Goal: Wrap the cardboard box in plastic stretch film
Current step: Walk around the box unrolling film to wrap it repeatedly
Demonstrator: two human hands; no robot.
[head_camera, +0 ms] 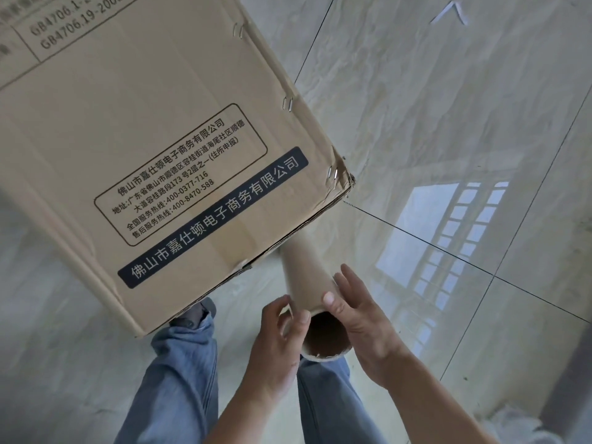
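A large brown cardboard box (137, 149) with printed black text stands on the tiled floor and fills the upper left of the head view. A bare-looking cardboard tube (307, 283) slants from the box's lower edge toward me, its hollow end facing the camera. My left hand (275, 341) grips the tube's near end from the left, thumb and fingers curled round the rim. My right hand (358, 318) lies against the tube's right side, thumb on top and fingers held straight. I cannot make out any film on the tube.
Glossy grey marble-look floor tiles (448, 123) spread out to the right and reflect a window. My legs in blue jeans (179, 379) stand below the box. Crumpled clear plastic (515, 424) lies at the bottom right.
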